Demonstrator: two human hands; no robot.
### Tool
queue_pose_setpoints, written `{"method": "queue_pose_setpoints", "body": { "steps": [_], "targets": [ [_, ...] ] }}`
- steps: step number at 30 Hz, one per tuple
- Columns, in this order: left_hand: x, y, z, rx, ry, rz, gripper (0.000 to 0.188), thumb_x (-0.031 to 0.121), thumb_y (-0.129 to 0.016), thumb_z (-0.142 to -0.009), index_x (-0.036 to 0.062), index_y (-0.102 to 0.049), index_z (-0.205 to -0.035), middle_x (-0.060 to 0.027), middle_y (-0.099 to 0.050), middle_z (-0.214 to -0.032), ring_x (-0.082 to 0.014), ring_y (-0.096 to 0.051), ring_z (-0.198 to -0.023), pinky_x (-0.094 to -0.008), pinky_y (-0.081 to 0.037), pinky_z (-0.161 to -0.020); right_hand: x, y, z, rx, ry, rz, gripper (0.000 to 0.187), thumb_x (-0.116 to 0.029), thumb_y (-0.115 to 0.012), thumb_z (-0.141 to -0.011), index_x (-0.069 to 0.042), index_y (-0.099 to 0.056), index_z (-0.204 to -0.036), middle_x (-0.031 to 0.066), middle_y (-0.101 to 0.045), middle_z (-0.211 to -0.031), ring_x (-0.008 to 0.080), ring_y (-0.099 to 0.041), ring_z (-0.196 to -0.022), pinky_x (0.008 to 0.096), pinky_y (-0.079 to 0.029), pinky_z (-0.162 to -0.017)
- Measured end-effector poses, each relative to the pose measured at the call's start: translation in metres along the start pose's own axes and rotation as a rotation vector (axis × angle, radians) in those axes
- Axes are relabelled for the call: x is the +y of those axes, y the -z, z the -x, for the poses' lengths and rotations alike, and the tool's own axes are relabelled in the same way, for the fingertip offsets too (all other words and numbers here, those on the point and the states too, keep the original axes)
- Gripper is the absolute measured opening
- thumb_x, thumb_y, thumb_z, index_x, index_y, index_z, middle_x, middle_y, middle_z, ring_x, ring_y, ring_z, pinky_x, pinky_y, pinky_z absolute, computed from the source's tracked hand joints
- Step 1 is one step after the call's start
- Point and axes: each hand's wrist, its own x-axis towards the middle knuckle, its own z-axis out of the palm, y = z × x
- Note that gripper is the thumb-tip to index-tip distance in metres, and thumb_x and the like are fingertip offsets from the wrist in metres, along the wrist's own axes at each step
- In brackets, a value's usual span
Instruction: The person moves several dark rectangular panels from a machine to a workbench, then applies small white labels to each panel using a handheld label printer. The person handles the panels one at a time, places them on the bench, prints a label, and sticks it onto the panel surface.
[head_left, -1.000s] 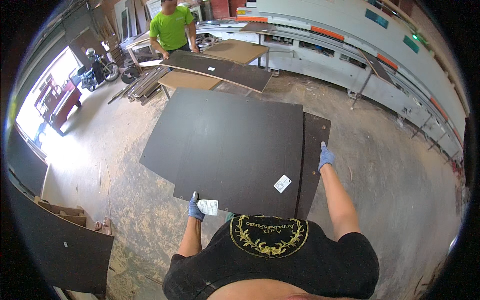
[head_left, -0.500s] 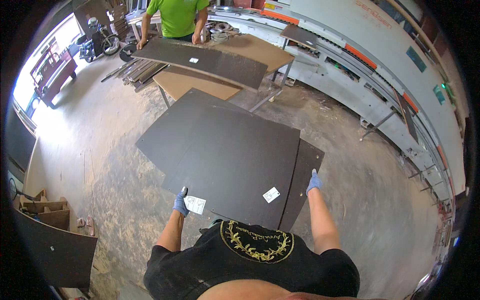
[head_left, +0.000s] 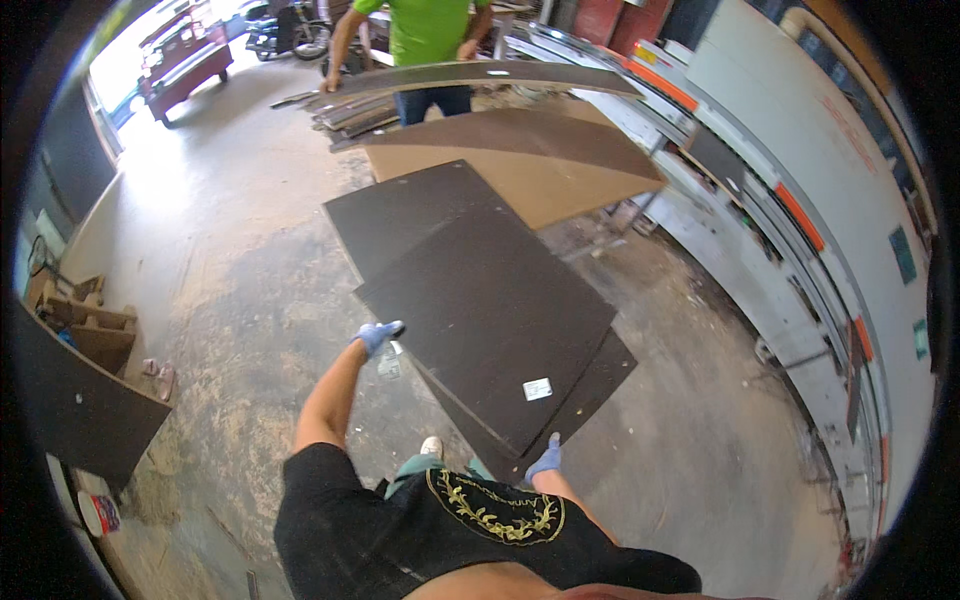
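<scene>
In front of me are overlapping dark brown boards [head_left: 490,290], stacked askew, with a small white label [head_left: 537,388] on the top one. Gloved in pale blue, my left hand [head_left: 377,337] is closed on their left edge, thumb on top. A white paper tag [head_left: 388,360] hangs just below that hand. My right hand [head_left: 545,459], gloved too, grips the near right corner, its thumb up and its fingers hidden beneath. The boards' far end overlaps a brown sheet-topped table [head_left: 590,165].
Beyond the table a person in a green shirt [head_left: 428,30] holds a long dark board [head_left: 480,75]. A long white machine [head_left: 800,190] runs along the right. Far left are a red cart [head_left: 187,65] and wooden boxes [head_left: 105,335]; another dark board [head_left: 85,400] stands below them.
The boards have turned and moved toward the table. My right hand has come nearer my body, while my left is farther forward. The other person's board is raised, seen nearly edge-on. My view has shifted.
</scene>
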Motion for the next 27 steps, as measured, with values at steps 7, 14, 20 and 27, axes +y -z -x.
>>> {"method": "queue_pose_setpoints", "body": {
  "steps": [7, 14, 20, 27],
  "targets": [
    [0.023, -0.043, 0.109, 0.234, -0.24, 0.302, 0.049, 0.014, -0.068, -0.07, -0.0011, -0.049, -0.113, -0.0093, -0.06, -0.095, -0.0171, -0.057, -0.084, -0.0267, -0.045, -0.073, -0.049, -0.124, -0.154, -0.277, 0.031, -0.031, 0.07, -0.062, -0.025, -0.08, -0.014, -0.031, -0.131, 0.0022, -0.028, -0.137, 0.0269, -0.026, -0.124, 0.0441, -0.015, -0.103],
    [-0.157, 0.013, 0.321, 0.938, -0.342, 0.452, 0.028, 0.02, -0.056, -0.081, 0.0005, -0.055, -0.102, -0.0065, -0.059, -0.089, -0.0138, -0.054, -0.078, -0.0278, -0.043, -0.067, -0.018, -0.163, -0.16, -0.266, -0.001, 0.581, 0.061, -0.065, -0.029, -0.077, -0.023, -0.041, -0.121, 0.0014, -0.04, -0.126, 0.0177, -0.04, -0.111, 0.0427, -0.031, -0.087],
    [-0.175, 0.035, 0.513, 1.277, -0.723, 1.089, 0.038, 0.024, -0.049, -0.084, 0.0027, -0.045, -0.115, -0.0078, -0.054, -0.103, -0.0158, -0.053, -0.091, -0.0281, -0.042, -0.076, 0.213, -0.161, 0.034, -0.71, -0.562, 1.409, 0.053, -0.046, -0.049, -0.081, -0.013, -0.039, -0.122, 0.0038, -0.041, -0.124, 0.0206, -0.043, -0.108, 0.0383, -0.039, -0.085],
    [-0.281, 0.048, 0.619, 1.768, -0.511, 1.254, 0.046, 0.016, -0.056, -0.078, 0.006, -0.04, -0.12, -0.0065, -0.05, -0.105, -0.0148, -0.051, -0.09, -0.0281, -0.043, -0.075, 0.437, -0.158, 0.279, -1.848, -0.754, 1.696, 0.043, -0.03, -0.052, -0.084, -0.001, -0.046, -0.114, 0.0087, -0.054, -0.106, 0.0162, -0.051, -0.097, 0.03, -0.042, -0.082]
  ]
}}
